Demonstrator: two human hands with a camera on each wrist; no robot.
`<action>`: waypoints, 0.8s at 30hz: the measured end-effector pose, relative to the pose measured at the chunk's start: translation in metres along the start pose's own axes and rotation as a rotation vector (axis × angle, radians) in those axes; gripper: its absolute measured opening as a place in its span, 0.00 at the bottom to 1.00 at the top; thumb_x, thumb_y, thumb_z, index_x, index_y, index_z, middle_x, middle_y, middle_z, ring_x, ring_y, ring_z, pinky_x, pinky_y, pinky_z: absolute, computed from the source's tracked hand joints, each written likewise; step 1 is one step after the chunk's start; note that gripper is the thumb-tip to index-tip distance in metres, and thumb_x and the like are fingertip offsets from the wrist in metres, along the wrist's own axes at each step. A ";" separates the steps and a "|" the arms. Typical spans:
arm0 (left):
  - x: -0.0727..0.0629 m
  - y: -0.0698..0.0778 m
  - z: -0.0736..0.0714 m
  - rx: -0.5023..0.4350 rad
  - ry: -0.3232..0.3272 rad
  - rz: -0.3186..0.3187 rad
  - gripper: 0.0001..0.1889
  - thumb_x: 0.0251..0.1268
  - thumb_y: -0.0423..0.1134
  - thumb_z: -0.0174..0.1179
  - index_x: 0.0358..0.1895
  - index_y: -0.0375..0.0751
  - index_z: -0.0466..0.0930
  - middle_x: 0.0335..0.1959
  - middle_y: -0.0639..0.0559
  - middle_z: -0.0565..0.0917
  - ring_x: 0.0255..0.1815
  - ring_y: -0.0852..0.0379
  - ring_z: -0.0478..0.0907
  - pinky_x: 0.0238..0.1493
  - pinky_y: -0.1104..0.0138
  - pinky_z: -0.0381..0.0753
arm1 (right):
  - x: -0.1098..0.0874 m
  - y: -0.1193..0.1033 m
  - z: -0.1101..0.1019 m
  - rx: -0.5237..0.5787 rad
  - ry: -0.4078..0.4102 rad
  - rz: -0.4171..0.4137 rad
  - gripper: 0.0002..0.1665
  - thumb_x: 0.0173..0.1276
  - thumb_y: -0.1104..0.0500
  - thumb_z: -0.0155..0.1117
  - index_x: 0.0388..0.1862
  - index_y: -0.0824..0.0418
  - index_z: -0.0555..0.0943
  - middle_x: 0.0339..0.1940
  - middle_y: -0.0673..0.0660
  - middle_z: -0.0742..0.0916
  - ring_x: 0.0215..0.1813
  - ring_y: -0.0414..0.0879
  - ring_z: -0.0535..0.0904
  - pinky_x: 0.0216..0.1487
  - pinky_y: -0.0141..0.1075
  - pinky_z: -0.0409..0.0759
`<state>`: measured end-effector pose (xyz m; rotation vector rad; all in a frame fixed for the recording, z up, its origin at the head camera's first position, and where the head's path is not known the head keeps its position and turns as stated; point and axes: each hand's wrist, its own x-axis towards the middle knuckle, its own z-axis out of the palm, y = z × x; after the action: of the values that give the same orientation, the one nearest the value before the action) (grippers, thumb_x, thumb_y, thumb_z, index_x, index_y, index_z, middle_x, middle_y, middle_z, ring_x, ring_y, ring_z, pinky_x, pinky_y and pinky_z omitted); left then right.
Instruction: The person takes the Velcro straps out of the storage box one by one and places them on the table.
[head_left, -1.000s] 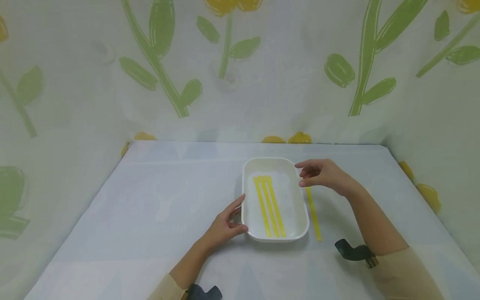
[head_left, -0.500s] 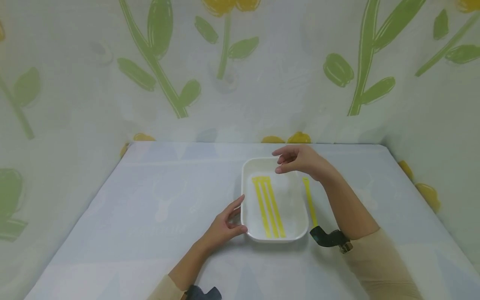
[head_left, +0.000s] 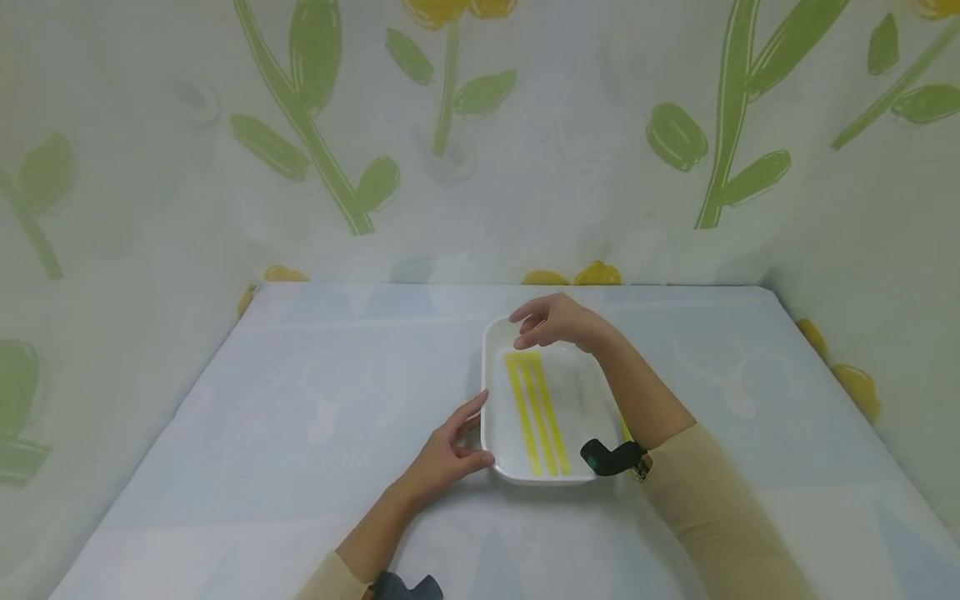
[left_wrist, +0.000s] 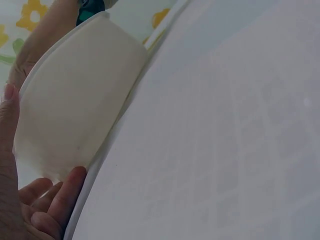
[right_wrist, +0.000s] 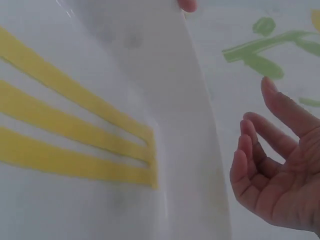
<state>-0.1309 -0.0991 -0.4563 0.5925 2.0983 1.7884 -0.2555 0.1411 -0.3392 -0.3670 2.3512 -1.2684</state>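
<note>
A white rectangular tray [head_left: 583, 392] with rounded corners lies on the table. Inside it are three flat yellow strips [head_left: 537, 412], side by side and meeting a short yellow crosspiece at the far end. My left hand [head_left: 442, 457] holds the tray at its left side, with a finger against the outer wall and the thumb at the near left corner. Over the tray's far end hovers my right hand [head_left: 558, 321], fingers loosely bent; the right wrist view shows nothing between its fingers. Another yellow strip [head_left: 626, 428] lies outside the tray's right side, mostly hidden by the right forearm.
The table [head_left: 337, 467] has a pale patterned cover. A wall sheet [head_left: 555, 200] printed with green stems and yellow flowers stands behind and at both sides. Dark wrist cameras [head_left: 611, 458] sit on both forearms.
My right hand has moved left from beside the tray's right edge to above its far end, and its forearm now covers most of the outer strip. The left hand and tray stay put.
</note>
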 end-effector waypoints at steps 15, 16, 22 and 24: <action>0.000 0.000 0.002 0.011 -0.003 0.037 0.46 0.55 0.49 0.68 0.74 0.48 0.52 0.76 0.51 0.54 0.71 0.45 0.61 0.48 0.68 0.81 | 0.037 0.044 0.021 -0.200 -0.001 0.034 0.30 0.49 0.56 0.77 0.53 0.60 0.80 0.35 0.53 0.82 0.34 0.44 0.75 0.36 0.31 0.75; 0.000 0.000 0.002 0.011 -0.005 0.039 0.46 0.55 0.49 0.67 0.74 0.48 0.52 0.76 0.50 0.54 0.71 0.45 0.61 0.48 0.68 0.81 | 0.038 0.046 0.022 -0.211 0.001 0.026 0.31 0.49 0.56 0.77 0.53 0.60 0.80 0.35 0.53 0.82 0.34 0.44 0.75 0.36 0.31 0.74; -0.001 0.001 -0.001 0.000 -0.016 0.036 0.45 0.56 0.50 0.66 0.74 0.49 0.52 0.75 0.47 0.55 0.69 0.43 0.64 0.48 0.67 0.81 | 0.040 0.048 0.029 -0.227 0.002 0.000 0.30 0.46 0.60 0.79 0.50 0.65 0.80 0.33 0.56 0.82 0.31 0.45 0.76 0.34 0.32 0.76; -0.001 0.001 -0.002 -0.001 -0.020 0.040 0.45 0.56 0.50 0.66 0.74 0.48 0.51 0.75 0.46 0.55 0.69 0.42 0.63 0.48 0.67 0.81 | 0.046 0.059 0.031 -0.209 0.009 -0.048 0.29 0.44 0.57 0.81 0.46 0.62 0.81 0.31 0.54 0.82 0.30 0.43 0.75 0.32 0.31 0.75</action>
<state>-0.1310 -0.1006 -0.4553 0.6531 2.0869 1.7971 -0.2814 0.1311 -0.4148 -0.4872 2.5032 -1.0489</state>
